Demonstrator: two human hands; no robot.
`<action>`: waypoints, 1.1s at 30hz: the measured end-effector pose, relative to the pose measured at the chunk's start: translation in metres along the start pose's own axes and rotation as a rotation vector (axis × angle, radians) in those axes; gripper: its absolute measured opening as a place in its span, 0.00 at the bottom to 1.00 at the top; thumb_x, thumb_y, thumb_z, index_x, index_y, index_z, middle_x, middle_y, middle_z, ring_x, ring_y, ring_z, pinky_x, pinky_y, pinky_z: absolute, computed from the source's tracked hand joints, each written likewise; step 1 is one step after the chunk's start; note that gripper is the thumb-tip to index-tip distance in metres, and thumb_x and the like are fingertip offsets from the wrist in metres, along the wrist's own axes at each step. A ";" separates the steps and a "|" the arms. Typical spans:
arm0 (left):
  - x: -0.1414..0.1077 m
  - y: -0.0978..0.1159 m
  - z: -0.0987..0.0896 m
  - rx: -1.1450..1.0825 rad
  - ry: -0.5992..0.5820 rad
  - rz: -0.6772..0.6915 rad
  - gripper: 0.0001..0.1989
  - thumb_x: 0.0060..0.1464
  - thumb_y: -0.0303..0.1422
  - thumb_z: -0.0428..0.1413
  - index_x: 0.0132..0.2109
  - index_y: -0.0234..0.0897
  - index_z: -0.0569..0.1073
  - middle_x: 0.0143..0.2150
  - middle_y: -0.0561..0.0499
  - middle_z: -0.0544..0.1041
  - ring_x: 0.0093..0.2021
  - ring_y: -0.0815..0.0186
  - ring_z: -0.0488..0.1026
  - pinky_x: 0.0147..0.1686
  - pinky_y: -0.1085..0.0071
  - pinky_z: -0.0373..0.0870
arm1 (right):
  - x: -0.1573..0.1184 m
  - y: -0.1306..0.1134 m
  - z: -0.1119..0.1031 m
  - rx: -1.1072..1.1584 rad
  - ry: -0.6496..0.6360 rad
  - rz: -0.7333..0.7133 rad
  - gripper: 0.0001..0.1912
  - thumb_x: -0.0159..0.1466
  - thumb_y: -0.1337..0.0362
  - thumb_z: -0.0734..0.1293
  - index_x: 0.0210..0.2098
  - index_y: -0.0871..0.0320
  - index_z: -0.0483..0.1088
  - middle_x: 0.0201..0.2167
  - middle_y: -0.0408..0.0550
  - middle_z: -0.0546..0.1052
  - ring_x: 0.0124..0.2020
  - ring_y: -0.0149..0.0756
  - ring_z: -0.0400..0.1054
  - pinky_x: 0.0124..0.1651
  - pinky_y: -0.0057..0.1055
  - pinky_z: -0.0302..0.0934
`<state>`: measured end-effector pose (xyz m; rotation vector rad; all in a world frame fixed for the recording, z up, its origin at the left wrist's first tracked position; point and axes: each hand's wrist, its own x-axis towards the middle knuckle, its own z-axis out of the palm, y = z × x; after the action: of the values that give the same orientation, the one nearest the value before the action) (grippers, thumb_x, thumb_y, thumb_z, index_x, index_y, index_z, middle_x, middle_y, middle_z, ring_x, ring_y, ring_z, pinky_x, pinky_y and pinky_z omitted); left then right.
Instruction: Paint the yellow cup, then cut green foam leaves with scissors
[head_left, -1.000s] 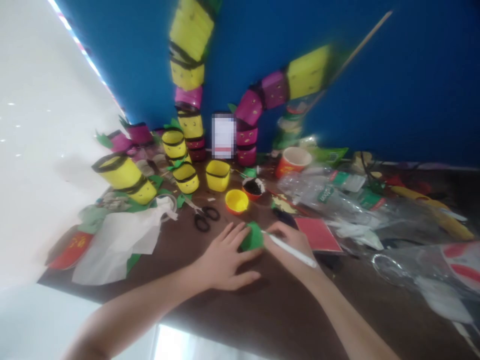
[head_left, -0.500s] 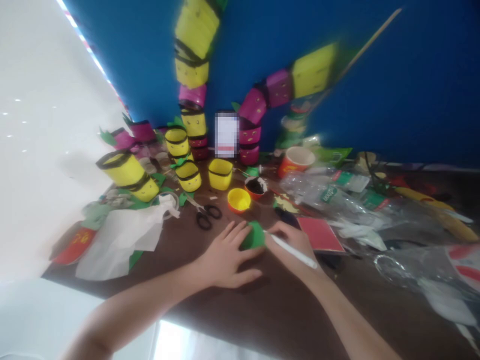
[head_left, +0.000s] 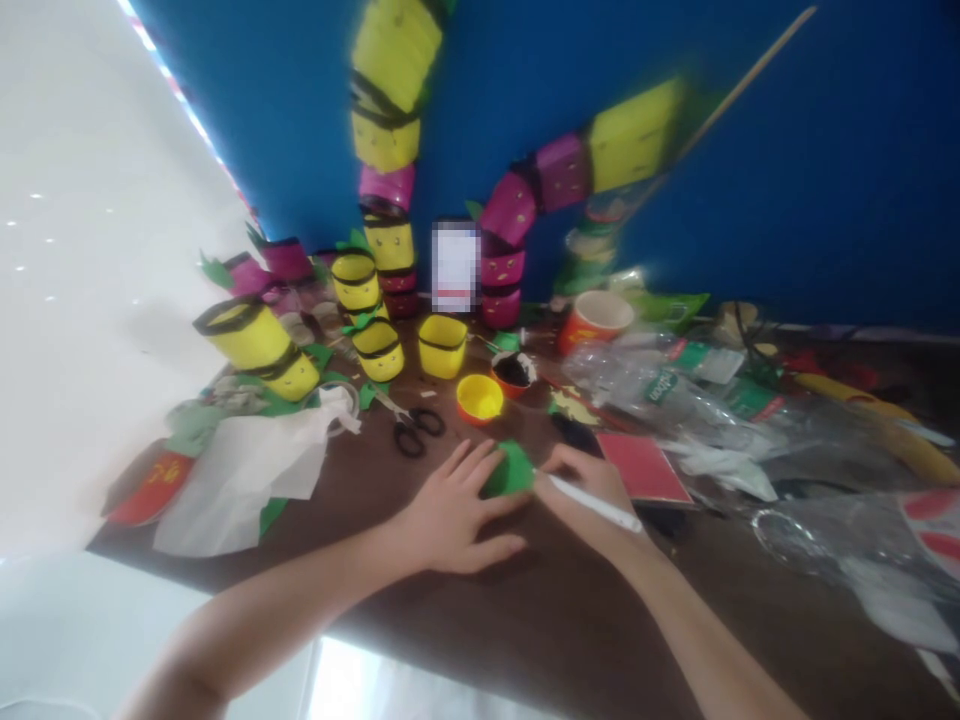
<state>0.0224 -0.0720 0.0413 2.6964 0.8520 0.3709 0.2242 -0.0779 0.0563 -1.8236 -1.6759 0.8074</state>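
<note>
My left hand [head_left: 461, 515] lies flat with fingers spread, its fingertips pressing on a small green piece [head_left: 511, 470], perhaps felt or paper, on the dark table. In my right hand [head_left: 589, 500] is a white pen [head_left: 592, 503], pinched between thumb and fingers. Its tip meets the right edge of the green piece. Just beyond my hands sits a small yellow cup [head_left: 480, 398] with an orange outside. Black-handled scissors [head_left: 411, 428] lie a little to the left, and a red square card [head_left: 643, 467] lies right of my right hand.
Yellow pots with faces [head_left: 379, 350] stand behind, near a cup of dark material [head_left: 514, 372]. Clear plastic bottles [head_left: 660, 385] and a red paper cup [head_left: 598, 322] crowd the right. White sheets [head_left: 240, 485] cover the left. A blue wall [head_left: 487, 100] rises behind.
My right hand and the pen have shifted slightly right along the edge of the green piece, and the pen leans lower. My left hand stays on the piece.
</note>
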 end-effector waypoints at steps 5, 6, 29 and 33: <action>0.000 0.000 0.000 -0.006 0.000 -0.002 0.27 0.56 0.51 0.43 0.59 0.47 0.64 0.66 0.43 0.52 0.66 0.49 0.44 0.62 0.48 0.41 | 0.000 0.001 -0.001 -0.004 -0.014 -0.006 0.07 0.50 0.63 0.63 0.18 0.58 0.64 0.16 0.38 0.66 0.21 0.28 0.59 0.25 0.23 0.53; 0.000 0.000 0.000 -0.007 -0.003 -0.001 0.27 0.56 0.50 0.43 0.59 0.47 0.64 0.66 0.43 0.52 0.66 0.49 0.44 0.62 0.48 0.41 | 0.000 0.001 -0.001 -0.006 -0.017 -0.007 0.07 0.50 0.64 0.63 0.18 0.58 0.64 0.16 0.38 0.66 0.21 0.28 0.59 0.25 0.23 0.53; -0.003 -0.017 -0.021 -0.392 0.428 -0.037 0.12 0.58 0.29 0.43 0.39 0.36 0.71 0.46 0.42 0.73 0.49 0.62 0.68 0.51 0.61 0.64 | -0.017 0.007 -0.005 0.373 0.308 -0.199 0.22 0.61 0.50 0.52 0.26 0.56 0.68 0.14 0.40 0.64 0.16 0.30 0.57 0.20 0.26 0.52; -0.002 -0.023 -0.022 -0.306 0.518 -0.220 0.10 0.56 0.28 0.46 0.35 0.36 0.71 0.32 0.47 0.72 0.37 0.63 0.67 0.38 0.65 0.65 | -0.017 0.006 0.003 0.245 0.445 -0.064 0.14 0.58 0.51 0.62 0.30 0.56 0.67 0.18 0.40 0.70 0.18 0.30 0.62 0.23 0.25 0.56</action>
<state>0.0020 -0.0508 0.0536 2.2210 1.1067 1.0790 0.2251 -0.0950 0.0507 -1.6236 -1.2830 0.5047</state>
